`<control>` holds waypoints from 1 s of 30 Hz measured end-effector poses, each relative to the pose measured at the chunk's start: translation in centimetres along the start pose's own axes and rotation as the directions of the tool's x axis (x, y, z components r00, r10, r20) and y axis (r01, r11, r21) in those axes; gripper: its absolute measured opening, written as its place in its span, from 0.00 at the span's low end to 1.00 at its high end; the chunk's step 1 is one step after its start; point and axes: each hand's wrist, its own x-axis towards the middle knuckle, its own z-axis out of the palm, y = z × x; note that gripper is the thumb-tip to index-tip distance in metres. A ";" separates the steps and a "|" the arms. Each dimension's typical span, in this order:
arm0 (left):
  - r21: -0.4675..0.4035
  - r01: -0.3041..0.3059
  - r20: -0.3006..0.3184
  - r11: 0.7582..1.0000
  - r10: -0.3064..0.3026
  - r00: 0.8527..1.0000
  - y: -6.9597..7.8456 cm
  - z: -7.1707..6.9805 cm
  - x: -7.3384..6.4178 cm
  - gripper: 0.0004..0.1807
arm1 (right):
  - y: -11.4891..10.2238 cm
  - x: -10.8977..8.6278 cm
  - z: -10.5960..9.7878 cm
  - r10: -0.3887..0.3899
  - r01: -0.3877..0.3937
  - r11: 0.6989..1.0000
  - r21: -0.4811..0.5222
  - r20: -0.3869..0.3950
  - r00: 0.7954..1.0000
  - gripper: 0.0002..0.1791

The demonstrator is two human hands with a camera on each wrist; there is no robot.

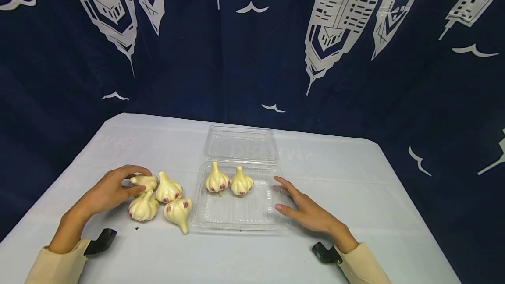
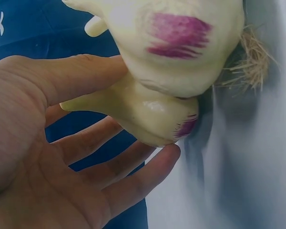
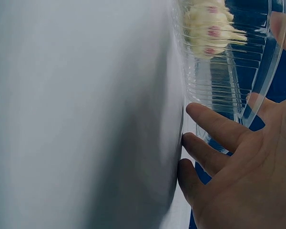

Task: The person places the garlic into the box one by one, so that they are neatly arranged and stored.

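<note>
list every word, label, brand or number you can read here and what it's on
Probably "DREAMS": faint, flipped letters on the white tablecloth, partly seen through the clear lid.
Left part of the tablecloth: perhaps "MS", flipped; too faint to read in full.
Blue curtain: white drawings, no readable words.
Garlic bulbs: coloured marks, no readable text.

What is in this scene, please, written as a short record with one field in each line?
container: clear plastic box, lid open behind it
inside: two garlic bulbs
outside: four loose bulbs, clustered left of the box
left hand: thumb and fingers around the farthest-left loose bulbs' rear one
right hand: fingers spread, at the box's right side
surface: white cloth
backdrop: dark blue fabric, white prints
</note>
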 end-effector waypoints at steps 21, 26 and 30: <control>0.065 -0.037 -0.178 0.997 0.048 0.983 1.1 -0.6 0.8 0.16 | -0.1 0.0 0.0 0.001 -0.001 1.000 -0.001 0.002 1.000 0.42; 0.090 -0.059 -0.204 0.994 0.077 0.976 2.1 -0.9 1.3 0.17 | -0.1 0.0 0.0 -0.001 0.001 1.000 -0.001 0.002 1.000 0.42; 0.103 -0.104 -0.220 0.989 0.124 0.968 2.9 -0.9 1.7 0.17 | 0.0 0.0 0.0 0.007 -0.007 1.000 -0.009 -0.001 1.000 0.42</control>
